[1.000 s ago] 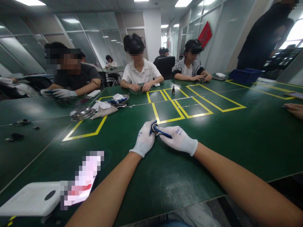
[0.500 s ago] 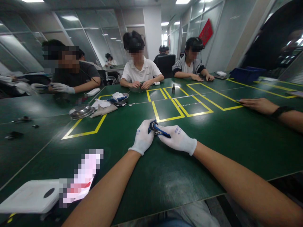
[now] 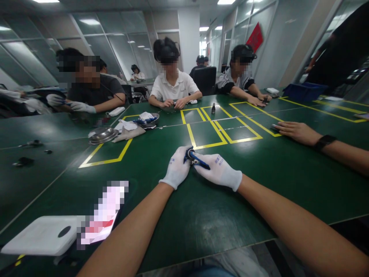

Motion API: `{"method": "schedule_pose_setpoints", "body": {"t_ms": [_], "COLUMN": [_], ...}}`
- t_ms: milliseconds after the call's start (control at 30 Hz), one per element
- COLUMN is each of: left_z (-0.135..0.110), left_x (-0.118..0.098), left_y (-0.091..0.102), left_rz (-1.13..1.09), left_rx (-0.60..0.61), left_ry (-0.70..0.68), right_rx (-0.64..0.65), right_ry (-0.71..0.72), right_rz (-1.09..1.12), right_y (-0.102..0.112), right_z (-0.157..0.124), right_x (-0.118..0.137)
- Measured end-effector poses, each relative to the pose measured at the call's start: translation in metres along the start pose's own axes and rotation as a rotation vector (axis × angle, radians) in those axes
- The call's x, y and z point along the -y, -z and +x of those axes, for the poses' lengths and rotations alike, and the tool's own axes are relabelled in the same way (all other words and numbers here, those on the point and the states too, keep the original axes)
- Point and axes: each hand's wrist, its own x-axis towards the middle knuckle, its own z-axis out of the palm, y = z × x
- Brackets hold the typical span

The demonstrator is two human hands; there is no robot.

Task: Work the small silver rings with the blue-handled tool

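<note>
Both of my hands wear white gloves with blue lettering and blue on the finger side. They meet over the green table (image 3: 230, 215), in front of the yellow tape frames. My left hand (image 3: 176, 165) is closed around a small metal part (image 3: 190, 153) with a round, ring-like end, whose exact kind I cannot make out. My right hand (image 3: 217, 169) pinches the same part from the right, at a small shiny piece near the thumb. Fingers and blue glove surfaces hide much of the part.
Left of my forearm lie a phone (image 3: 105, 215) and a white flat case (image 3: 40, 235). Metal dishes (image 3: 103, 135), cloths and gloves (image 3: 129, 130) sit farther left. A small dark bottle-like item (image 3: 213, 108) stands ahead. Co-workers sit opposite; another person's hand (image 3: 296, 131) rests at right.
My hands keep their grip on the small metal part, almost unmoved. The view has shifted slightly. The person's hand at right has slid left, and the far-right co-worker's hands have moved.
</note>
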Motion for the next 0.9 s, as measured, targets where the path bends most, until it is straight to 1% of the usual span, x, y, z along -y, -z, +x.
{"method": "schedule_pose_setpoints", "body": {"t_ms": [500, 567, 733, 800, 900], "left_z": [0.001, 0.001, 0.001, 0.001, 0.001], "left_x": [-0.001, -0.001, -0.002, -0.001, 0.0], "left_y": [0.001, 0.001, 0.002, 0.001, 0.001], "left_rz": [-0.002, -0.004, 0.005, 0.006, -0.001], "left_rx": [-0.001, -0.008, -0.018, -0.017, -0.005], "left_ry": [0.019, 0.028, 0.054, 0.05, 0.042], "right_rx": [-0.012, -0.041, -0.193, -0.219, -0.223], "right_ry": [0.006, 0.016, -0.012, -0.014, 0.024], "right_rz": [0.001, 0.008, -0.002, -0.001, 0.032], "right_y": [0.003, 0.003, 0.007, 0.01, 0.011], "right_z": [0.001, 0.001, 0.003, 0.003, 0.002], "right_x": [0.001, 0.001, 0.004, 0.007, 0.012]}}
